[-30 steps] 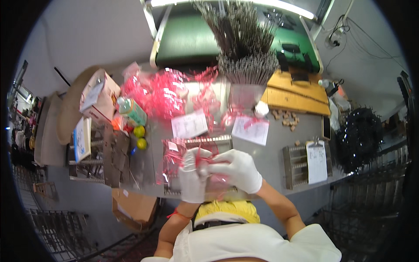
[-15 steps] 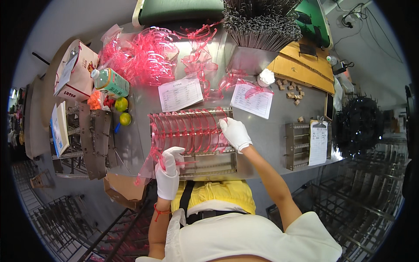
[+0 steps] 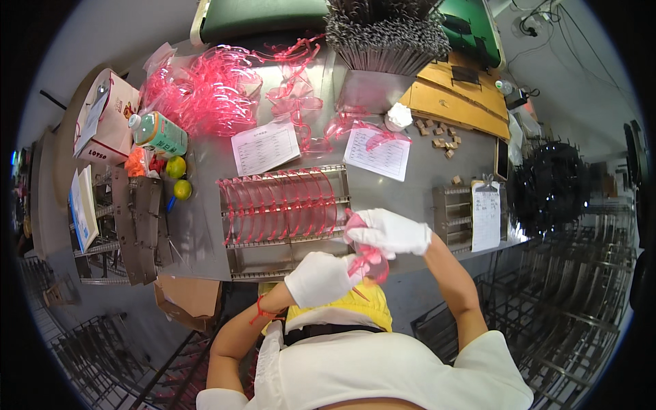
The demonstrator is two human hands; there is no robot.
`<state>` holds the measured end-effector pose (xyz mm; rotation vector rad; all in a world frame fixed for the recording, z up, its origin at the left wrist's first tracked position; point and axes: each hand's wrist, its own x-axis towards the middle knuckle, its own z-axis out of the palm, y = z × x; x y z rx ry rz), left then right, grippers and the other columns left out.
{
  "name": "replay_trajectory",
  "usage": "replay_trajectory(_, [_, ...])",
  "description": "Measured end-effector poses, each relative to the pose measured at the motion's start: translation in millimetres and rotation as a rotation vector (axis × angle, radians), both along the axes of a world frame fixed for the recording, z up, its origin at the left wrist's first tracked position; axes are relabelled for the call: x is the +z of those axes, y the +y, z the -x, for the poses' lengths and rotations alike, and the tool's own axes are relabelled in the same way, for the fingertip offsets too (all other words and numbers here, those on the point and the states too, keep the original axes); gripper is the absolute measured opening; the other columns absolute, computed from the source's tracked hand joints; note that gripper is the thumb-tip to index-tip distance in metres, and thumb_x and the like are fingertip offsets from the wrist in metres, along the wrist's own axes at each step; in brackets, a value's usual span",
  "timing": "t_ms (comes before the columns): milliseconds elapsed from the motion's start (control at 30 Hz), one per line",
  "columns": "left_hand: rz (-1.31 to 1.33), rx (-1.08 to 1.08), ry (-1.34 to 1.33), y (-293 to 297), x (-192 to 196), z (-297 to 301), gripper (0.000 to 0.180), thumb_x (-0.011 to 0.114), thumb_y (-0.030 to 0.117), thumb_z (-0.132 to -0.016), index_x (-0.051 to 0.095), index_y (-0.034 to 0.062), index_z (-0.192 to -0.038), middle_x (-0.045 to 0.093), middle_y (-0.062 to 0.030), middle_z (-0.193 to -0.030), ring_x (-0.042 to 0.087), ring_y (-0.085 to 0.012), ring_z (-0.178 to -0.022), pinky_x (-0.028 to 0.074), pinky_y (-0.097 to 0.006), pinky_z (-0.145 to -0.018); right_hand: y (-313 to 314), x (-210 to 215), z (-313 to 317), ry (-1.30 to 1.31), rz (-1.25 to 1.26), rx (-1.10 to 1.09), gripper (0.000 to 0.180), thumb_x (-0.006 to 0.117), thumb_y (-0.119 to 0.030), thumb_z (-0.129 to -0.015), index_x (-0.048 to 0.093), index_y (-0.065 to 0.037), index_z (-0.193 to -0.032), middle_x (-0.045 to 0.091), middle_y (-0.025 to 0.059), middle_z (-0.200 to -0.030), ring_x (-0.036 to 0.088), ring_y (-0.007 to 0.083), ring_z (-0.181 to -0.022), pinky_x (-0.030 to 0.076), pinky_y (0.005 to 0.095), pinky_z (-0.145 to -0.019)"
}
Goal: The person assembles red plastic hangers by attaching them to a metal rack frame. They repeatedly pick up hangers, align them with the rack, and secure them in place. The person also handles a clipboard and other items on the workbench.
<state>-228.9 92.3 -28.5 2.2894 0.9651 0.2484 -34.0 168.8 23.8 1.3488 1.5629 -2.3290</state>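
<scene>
Both my hands wear white gloves and meet off the near right corner of a metal rack (image 3: 287, 256). Between them is a translucent pink glasses frame (image 3: 374, 268). My left hand (image 3: 318, 279) pinches its lower left part with the fingertips. The right hand (image 3: 393, 232) is closed on its upper part, fingers curled over it. A row of similar pink frames (image 3: 280, 208) stands side by side in the rack's far rows. The rack's near row shows bare metal.
A heap of pink frames (image 3: 212, 89) lies at the far left, beside a bottle (image 3: 160, 133). Two printed sheets (image 3: 266, 148) lie beyond the rack. A bin of thin metal rods (image 3: 383, 51) stands at the back, with small wooden blocks (image 3: 437, 133) to its right. Another rack (image 3: 454, 212) holds a clipboard.
My right hand has left the rack's row and come nearer to me. The left hand has swung right from the rack's left side, and both now hold one pink frame. The view has shifted slightly.
</scene>
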Motion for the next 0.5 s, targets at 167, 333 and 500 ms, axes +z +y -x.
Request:
replay_trajectory(167, [0.836,-0.167,-0.495,13,-40,16,0.03,0.05,0.023,-0.095,0.062,-0.0002,-0.111,0.048,-0.0032,-0.054,0.051,-0.0161,-0.049,0.04,-0.029,-0.047,10,-62,-8,0.236,-0.177,0.038,0.028,0.056,-0.031,-0.097,0.06,-0.003,-0.098,0.06,0.0008,-0.076,0.052,0.0049,-0.054,0.041,0.0199,-0.044])
replay_trajectory(333, [1.615,0.23,-0.861,-1,1,54,0.046,0.052,0.017,-0.094,0.049,-0.0044,-0.135,0.053,-0.0024,-0.065,0.045,-0.0072,-0.055,0.034,-0.019,-0.049,41,-102,-13,-0.054,-0.463,-0.484,0.026,0.054,-0.029,-0.098,0.058,-0.004,-0.097,0.061,0.0034,-0.078,0.059,0.0083,-0.065,0.048,0.0226,-0.056])
replay_trajectory(500, [1.193,0.676,-1.263,-16,2,80,0.034,0.051,0.016,-0.095,0.053,-0.0039,-0.122,0.058,-0.0072,-0.079,0.052,-0.0147,-0.067,0.043,-0.026,-0.056,43,-135,17,-0.556,-0.996,-0.048,0.022,0.053,-0.031,-0.095,0.057,-0.009,-0.098,0.066,0.0174,-0.075,0.065,0.0349,-0.071,0.05,0.0461,-0.066])
